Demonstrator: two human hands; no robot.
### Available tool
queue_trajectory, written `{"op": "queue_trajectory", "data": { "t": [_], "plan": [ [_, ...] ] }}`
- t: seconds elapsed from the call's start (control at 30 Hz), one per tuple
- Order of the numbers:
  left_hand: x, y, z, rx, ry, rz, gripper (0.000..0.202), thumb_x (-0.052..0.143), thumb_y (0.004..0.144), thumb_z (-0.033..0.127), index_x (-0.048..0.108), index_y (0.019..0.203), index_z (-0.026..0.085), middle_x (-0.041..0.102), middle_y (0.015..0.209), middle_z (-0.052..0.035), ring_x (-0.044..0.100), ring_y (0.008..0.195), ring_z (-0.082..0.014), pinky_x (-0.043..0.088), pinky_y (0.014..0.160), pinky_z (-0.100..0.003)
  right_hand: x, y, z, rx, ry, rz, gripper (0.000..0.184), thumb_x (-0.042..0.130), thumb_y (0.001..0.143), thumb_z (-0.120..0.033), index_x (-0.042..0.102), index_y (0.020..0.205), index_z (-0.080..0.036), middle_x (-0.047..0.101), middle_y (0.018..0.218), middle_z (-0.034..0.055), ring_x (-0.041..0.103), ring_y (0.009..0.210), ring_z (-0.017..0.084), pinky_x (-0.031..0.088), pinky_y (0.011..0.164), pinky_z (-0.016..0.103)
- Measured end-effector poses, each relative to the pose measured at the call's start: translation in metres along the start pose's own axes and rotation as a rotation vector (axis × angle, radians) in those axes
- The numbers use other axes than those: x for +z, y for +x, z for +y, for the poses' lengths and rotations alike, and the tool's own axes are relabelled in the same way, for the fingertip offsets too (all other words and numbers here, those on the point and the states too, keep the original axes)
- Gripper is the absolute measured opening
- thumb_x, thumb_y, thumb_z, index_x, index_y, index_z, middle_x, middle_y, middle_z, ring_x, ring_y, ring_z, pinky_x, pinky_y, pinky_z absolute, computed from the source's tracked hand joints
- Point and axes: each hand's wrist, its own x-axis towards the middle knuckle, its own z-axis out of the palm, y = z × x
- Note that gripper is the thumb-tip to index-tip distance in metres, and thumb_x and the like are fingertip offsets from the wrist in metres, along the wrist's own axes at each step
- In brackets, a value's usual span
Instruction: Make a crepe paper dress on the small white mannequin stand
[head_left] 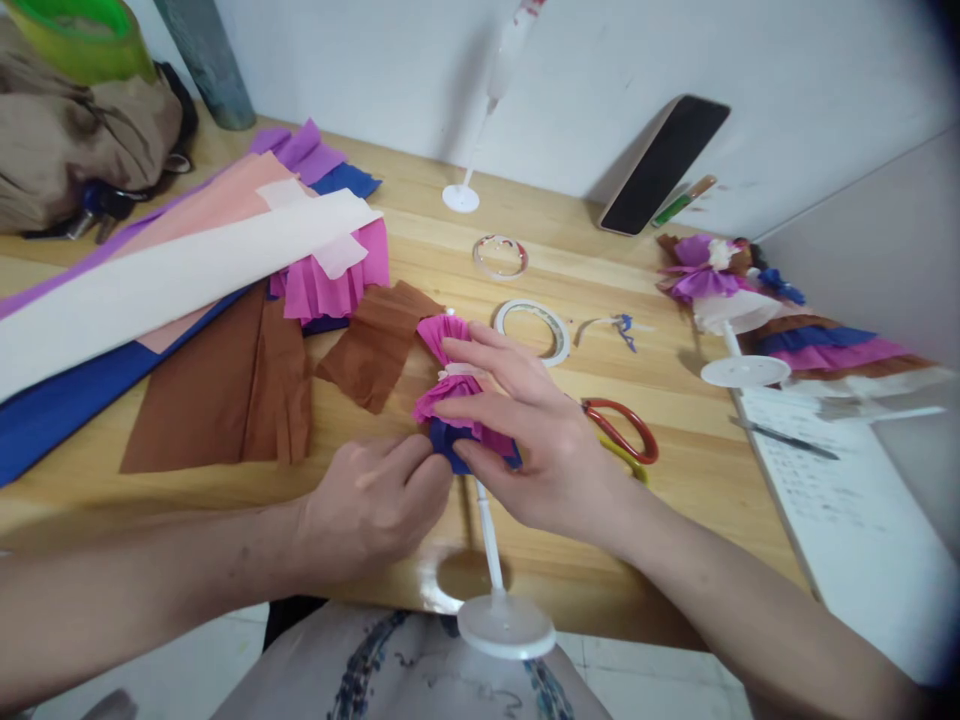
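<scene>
A white plastic stick with a round base [506, 625] tilts toward my body. Ruffled magenta crepe paper [435, 398] is gathered round its upper part, with a white band at the waist. Lower down, a blue crepe paper strip [448, 440] sits against the magenta ruffle. My left hand [386, 495] is closed, its fingers pinching the blue strip's left side; the fingertips are hidden. From the right, my right hand [536, 430] holds the wrapped stick, its fingers across the magenta paper and its thumb on the blue.
Folded crepe paper sheets [187, 250] and a brown piece [382, 345] lie left. Tape rolls [562, 345], red-handled scissors [645, 435] and a bare stand [460, 198] are beyond my hands. A phone [664, 165] leans on the wall; a finished paper figure [832, 345] and notebook [862, 500] lie right.
</scene>
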Motion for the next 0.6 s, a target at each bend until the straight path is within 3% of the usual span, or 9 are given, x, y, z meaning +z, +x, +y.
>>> {"op": "queue_trajectory", "data": {
  "t": [0.2, 0.43, 0.6],
  "plan": [
    [0.004, 0.004, -0.001, -0.012, 0.060, 0.021, 0.024, 0.053, 0.091, 0.024, 0.049, 0.068, 0.020, 0.055, 0.058, -0.0001, 0.051, 0.048, -0.0143, 0.037, 0.042, -0.027, 0.011, 0.002, 0.002, -0.037, -0.129, -0.092, 0.032, 0.048, 0.081, -0.001, 0.070, 0.097, -0.017, 0.055, 0.141, 0.0160, 0.032, 0.145, 0.033, 0.032, 0.113, 0.063],
    [0.007, 0.005, 0.000, 0.065, 0.106, 0.042, 0.022, 0.050, 0.085, 0.007, 0.049, 0.067, 0.019, 0.056, 0.057, -0.0002, 0.051, 0.049, -0.0143, 0.034, 0.043, -0.028, 0.011, 0.000, 0.005, -0.024, -0.090, -0.037, 0.026, 0.049, 0.085, -0.005, 0.069, 0.094, -0.019, 0.060, 0.135, 0.0145, 0.039, 0.142, 0.030, 0.037, 0.113, 0.058],
    [-0.005, 0.001, -0.002, -0.080, -0.045, 0.041, 0.020, 0.050, 0.087, 0.020, 0.047, 0.067, 0.020, 0.051, 0.056, 0.0019, 0.046, 0.046, -0.0121, 0.033, 0.043, -0.028, -0.004, -0.004, -0.002, 0.012, -0.012, -0.082, 0.016, 0.055, 0.083, -0.007, 0.067, 0.086, -0.017, 0.060, 0.135, 0.0148, 0.042, 0.140, 0.031, 0.036, 0.115, 0.054]
  ]
}}
